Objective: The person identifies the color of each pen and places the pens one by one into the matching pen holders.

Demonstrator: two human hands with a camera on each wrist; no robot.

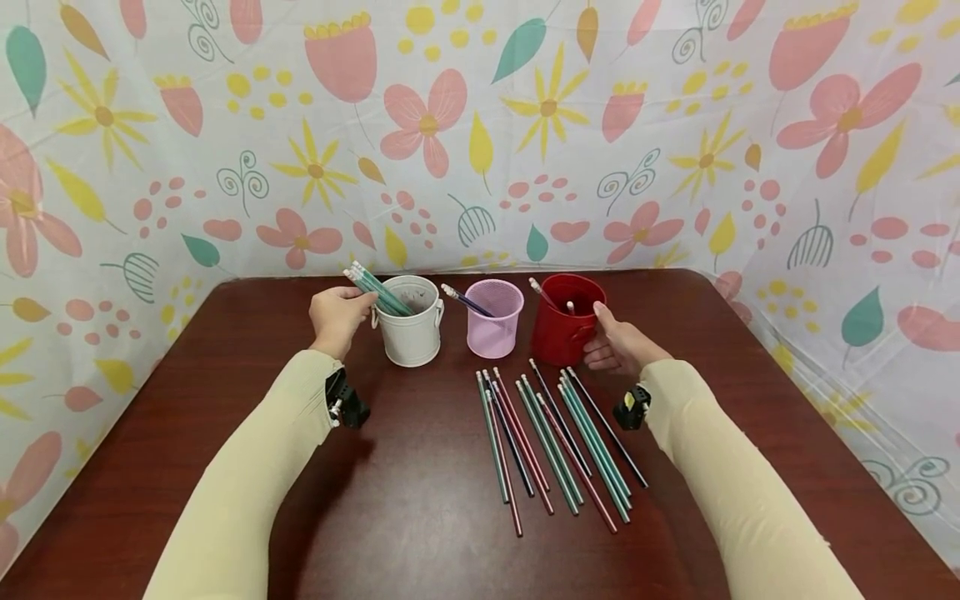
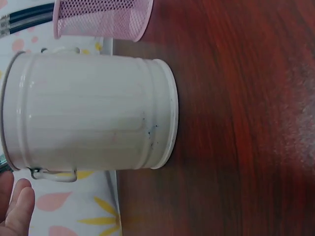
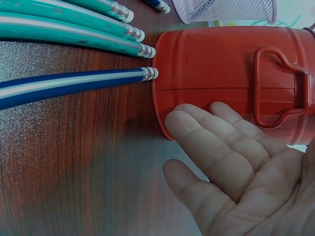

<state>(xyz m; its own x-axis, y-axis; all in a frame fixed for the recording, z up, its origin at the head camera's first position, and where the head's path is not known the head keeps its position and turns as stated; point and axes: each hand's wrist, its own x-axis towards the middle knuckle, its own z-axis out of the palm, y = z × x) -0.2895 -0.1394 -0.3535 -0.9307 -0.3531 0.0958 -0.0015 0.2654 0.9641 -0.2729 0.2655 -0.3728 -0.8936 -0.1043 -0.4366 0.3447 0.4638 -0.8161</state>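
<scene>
The pencils [image 1: 600, 446] to handle lie loosely spread on the table [image 1: 405, 500], below the pink mesh cup [image 1: 491, 335] and the red bucket [image 1: 555, 337], eraser ends [image 3: 155, 73] toward the containers. Teal pencils [image 1: 386, 295] lean out over the left rim of the white bucket [image 1: 411, 342], dark pencils [image 1: 468, 302] stand tilted in the pink cup, and a reddish pencil [image 1: 542, 292] leans in the red bucket.

The left hand [image 1: 333, 321] is beside the white bucket's rim and the leaning teal pencils; whether thumb and finger pinch them I cannot tell. The right hand [image 1: 622, 342] has its fingers loosely extended by the red bucket, wrapped around nothing; whether it touches the side is unclear.

The pencils should be light and stiff, their glossy barrels a little slippery and likely to roll. A pinch near mid-barrel should balance one best; the eraser end suits standing it in a container. The buckets look like thin metal, probably light, best steadied round the body or by the white handle [image 2: 56, 176] and the red handle [image 3: 258, 88]
</scene>
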